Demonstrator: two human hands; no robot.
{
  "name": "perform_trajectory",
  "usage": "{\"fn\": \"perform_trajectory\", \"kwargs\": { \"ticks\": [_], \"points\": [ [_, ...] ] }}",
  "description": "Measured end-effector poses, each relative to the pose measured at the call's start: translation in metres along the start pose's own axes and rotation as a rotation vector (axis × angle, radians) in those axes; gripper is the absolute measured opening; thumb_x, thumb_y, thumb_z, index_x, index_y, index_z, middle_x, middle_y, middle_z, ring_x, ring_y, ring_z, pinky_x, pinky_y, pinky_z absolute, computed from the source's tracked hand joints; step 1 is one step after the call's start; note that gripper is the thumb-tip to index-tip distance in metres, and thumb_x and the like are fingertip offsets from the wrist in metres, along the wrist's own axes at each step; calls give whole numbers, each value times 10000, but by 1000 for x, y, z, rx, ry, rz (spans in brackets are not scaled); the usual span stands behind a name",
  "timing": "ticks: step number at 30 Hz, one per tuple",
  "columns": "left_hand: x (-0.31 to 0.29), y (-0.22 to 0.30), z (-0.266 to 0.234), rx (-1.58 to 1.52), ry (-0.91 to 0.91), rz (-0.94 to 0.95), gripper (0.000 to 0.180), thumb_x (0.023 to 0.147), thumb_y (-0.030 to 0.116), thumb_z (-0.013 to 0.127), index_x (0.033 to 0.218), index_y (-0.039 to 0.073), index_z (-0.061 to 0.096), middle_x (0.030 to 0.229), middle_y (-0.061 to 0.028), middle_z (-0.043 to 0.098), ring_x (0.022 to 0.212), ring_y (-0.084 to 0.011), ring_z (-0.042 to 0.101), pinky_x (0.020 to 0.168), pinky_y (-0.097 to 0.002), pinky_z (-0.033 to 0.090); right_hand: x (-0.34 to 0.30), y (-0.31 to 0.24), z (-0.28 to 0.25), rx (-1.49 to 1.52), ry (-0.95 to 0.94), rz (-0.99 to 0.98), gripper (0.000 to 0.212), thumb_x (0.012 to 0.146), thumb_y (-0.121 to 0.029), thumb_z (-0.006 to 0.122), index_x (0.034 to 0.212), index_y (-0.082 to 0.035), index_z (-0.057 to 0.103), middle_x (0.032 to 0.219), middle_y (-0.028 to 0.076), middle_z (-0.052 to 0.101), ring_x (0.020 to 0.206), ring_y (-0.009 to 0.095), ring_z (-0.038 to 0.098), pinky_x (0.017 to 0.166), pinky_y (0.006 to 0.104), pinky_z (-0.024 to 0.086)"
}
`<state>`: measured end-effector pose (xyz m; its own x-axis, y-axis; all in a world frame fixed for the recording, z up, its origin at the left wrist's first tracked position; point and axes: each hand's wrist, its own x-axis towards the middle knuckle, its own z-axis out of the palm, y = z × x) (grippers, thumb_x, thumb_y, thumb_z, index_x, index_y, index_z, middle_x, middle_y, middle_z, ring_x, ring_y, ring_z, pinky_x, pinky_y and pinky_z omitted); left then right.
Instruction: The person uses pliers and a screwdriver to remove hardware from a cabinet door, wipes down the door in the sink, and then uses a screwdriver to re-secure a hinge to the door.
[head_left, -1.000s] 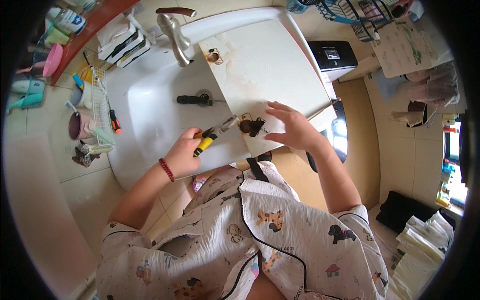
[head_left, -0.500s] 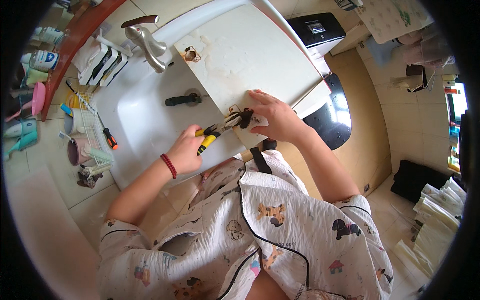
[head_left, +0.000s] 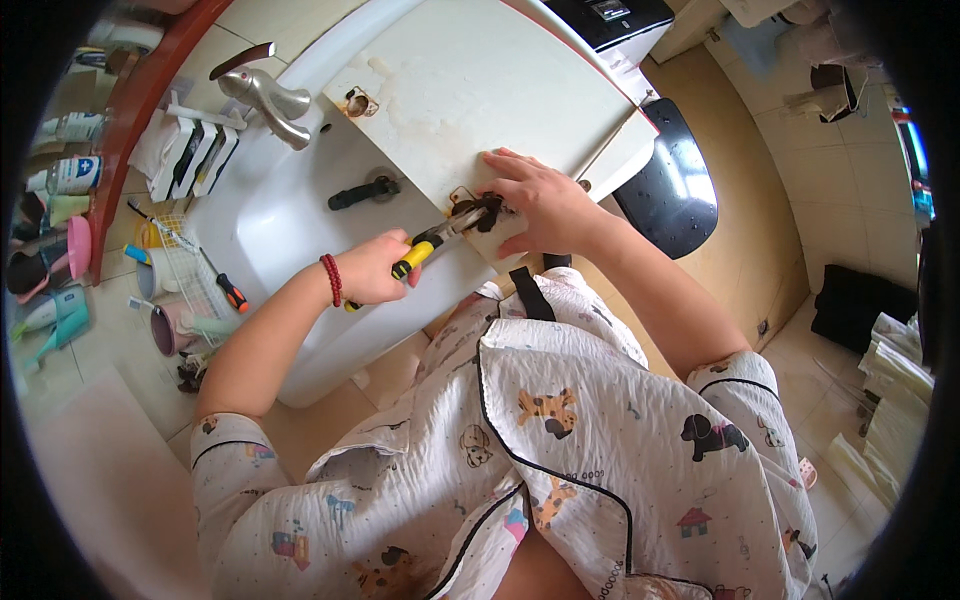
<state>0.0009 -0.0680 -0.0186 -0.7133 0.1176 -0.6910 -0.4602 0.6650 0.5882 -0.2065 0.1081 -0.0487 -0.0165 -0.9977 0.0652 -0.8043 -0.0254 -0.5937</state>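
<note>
The pliers (head_left: 427, 246) have turned in the left hand (head_left: 380, 270). Half a second ago, both yellow handles (head_left: 410, 263) poked out in front of the fingers. Now one shows in front, and the end of the other peeks out behind the hand, close to the red bracelet (head_left: 333, 280). The right hand (head_left: 545, 203) has stayed in its place on the white board (head_left: 450, 70).

The left hand is curled tight around the pliers. Their metal tips are at the dark, rusty metal part (head_left: 490, 210), which sits between the two hands, near the edge of the board. I cannot tell if the tips are biting it or just touching it. The right hand is spread wide, fingers on the board and thumb apart, just beside the rusty part. I cannot tell if a finger touches that part too.

The new turn of the pliers looks like a change of grip, so the work seems to be right at the rusty part now, with the right hand seeming to steady the board.

Farther out past the hands, a rusty round hole (head_left: 358, 103) shows on the same board. A tool with a dark handle (head_left: 352, 197) lies in the white sink (head_left: 265, 225), just beyond the left hand. An orange and black screwdriver (head_left: 233, 294) is to the left of that hand.
</note>
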Motion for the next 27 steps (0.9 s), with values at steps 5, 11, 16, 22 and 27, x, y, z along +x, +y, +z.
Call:
{"fn": "perform_trajectory", "kwargs": {
  "ticks": [5,11,16,22,27],
  "points": [
    [2,9,12,6,66,56,144,650,150,624,732,41,579,825,-160,488,788,-296,501,716,-365,426,0,0,7,16,68,35,670,530,-333,804,1098,-61,575,1307,135,419,1256,285,343,1035,377,285],
    [-6,22,33,110,322,-26,235,638,234,605,619,6,552,768,-221,514,706,-375,525,657,-434,443,-1,-7,10,-21,171,44,752,507,-413,800,1129,-81,541,1290,104,436,1252,260,353,1038,372,277],
    [-13,44,23,-20,240,-99,224,640,206,602,577,0,536,621,-196,542,606,-345,530,591,-398,440,-1,-13,17,-39,246,136,772,505,-466,782,1134,-100,522,1286,51,446,1245,222,368,1046,368,271],
    [-16,61,11,-441,74,-310,194,653,170,610,583,2,544,544,-93,535,484,-188,501,485,-320,403,0,-14,19,-14,250,159,804,498,-481,774,1147,-87,510,1300,48,434,1251,212,359,1048,368,267],
    [-18,73,-5,-714,-23,-425,114,662,69,591,588,28,514,552,-55,510,495,-129,504,454,-258,408,-2,-11,21,-16,247,156,869,504,-491,768,1192,-48,477,1320,53,418,1266,216,341,1056,368,255]
  ]
}}
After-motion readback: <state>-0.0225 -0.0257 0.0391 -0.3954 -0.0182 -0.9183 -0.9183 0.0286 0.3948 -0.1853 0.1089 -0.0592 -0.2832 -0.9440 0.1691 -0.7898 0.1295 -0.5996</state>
